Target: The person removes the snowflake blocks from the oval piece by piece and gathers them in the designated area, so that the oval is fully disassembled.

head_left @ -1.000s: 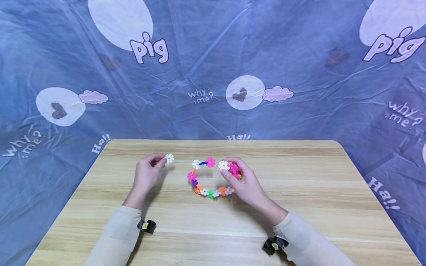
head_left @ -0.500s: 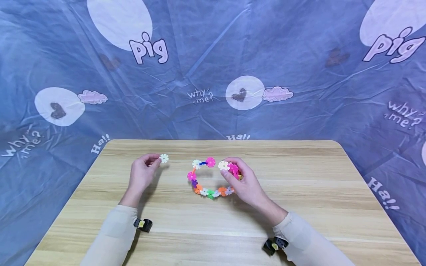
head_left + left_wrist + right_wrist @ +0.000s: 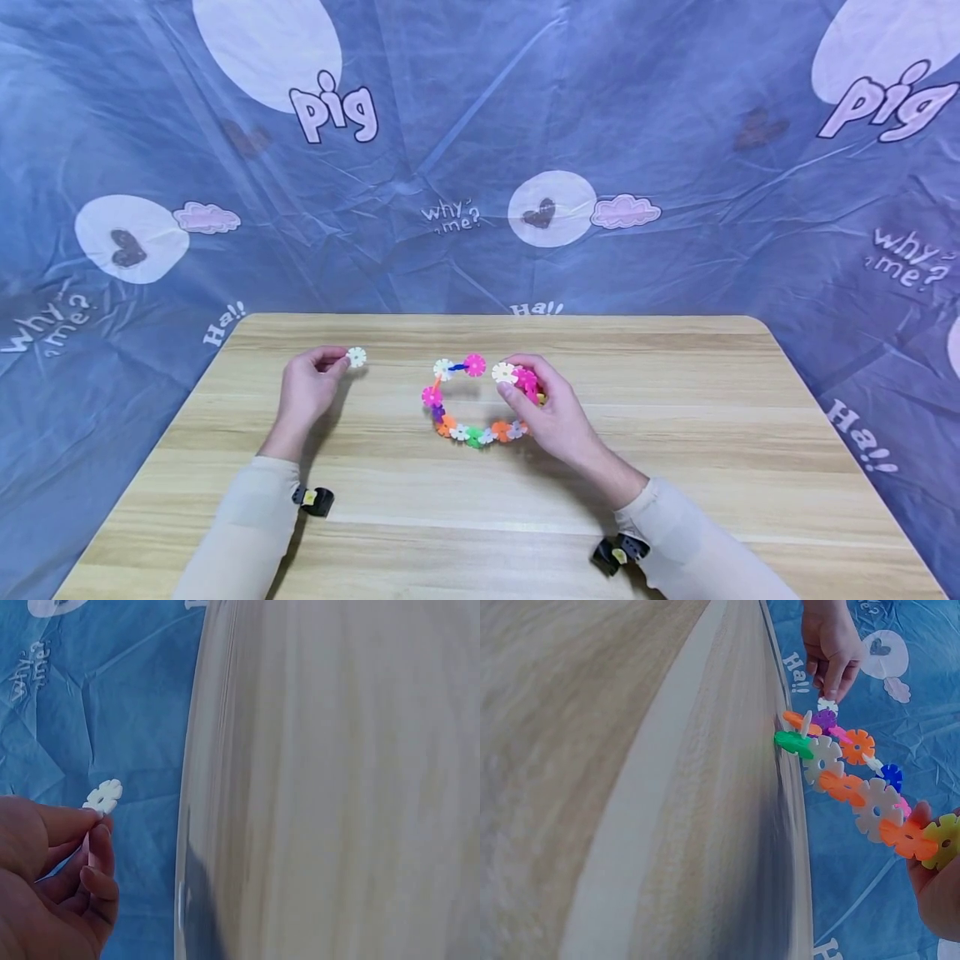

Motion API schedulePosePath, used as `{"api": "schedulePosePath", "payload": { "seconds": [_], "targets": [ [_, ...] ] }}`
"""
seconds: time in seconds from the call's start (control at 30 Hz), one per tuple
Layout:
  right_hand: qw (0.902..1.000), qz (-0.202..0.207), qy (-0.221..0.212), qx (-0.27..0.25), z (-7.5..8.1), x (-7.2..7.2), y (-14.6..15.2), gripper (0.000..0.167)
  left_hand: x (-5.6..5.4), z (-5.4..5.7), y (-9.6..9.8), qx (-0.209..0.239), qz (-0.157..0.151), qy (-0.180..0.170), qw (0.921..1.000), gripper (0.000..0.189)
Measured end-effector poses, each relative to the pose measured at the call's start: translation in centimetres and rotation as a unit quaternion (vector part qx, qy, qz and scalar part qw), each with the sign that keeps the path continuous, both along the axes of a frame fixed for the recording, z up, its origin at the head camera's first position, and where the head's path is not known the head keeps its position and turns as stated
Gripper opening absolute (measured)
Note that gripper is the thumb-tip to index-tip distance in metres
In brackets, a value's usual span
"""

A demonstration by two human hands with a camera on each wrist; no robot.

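My left hand (image 3: 309,385) pinches a single white snowflake disc (image 3: 356,357) by its edge, thumb against fingers, above the left part of the table. To the right, my right hand (image 3: 555,408) grips one end of a curved chain of linked snowflake discs (image 3: 474,437), in orange, white, green, purple, pink and blue. A white disc (image 3: 504,373) and a pink one show at its fingertips. The chain's other end, a pink disc (image 3: 474,365), lies just left of that white disc with a gap between. My right palm hides part of the chain, though a yellow disc (image 3: 946,841) shows in the right wrist view.
The wood-grain table (image 3: 450,533) has rounded far corners. Behind it hangs a blue printed cloth (image 3: 420,125), which also drops along both sides. Each sleeve carries a black wrist camera, the left camera (image 3: 315,501) and the right camera (image 3: 618,553).
My left hand has moved steadily left with the white snowflake disc, away from the chain. The right hand and the chain have stayed in place.
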State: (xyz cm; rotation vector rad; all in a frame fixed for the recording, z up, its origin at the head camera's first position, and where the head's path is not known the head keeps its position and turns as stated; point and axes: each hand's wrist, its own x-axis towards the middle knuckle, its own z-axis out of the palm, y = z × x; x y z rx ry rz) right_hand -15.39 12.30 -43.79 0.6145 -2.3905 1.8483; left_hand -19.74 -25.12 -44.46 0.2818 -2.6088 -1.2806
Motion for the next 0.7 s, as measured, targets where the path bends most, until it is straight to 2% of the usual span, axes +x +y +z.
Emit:
{"api": "schedulePosePath", "payload": {
  "seconds": [0.3,0.7],
  "targets": [
    [1.0000,0.000,-0.002,0.001,0.1,0.0,-0.1,0.035,-0.2,-0.2,-1.0,-0.020,-0.005,-0.011,0.9997,0.024],
    [0.9999,-0.001,-0.016,0.003,-0.1,-0.1,-0.3,0.035,-0.7,-0.5,-1.8,-0.048,-0.030,-0.034,0.9978,0.022]
  ]
}}
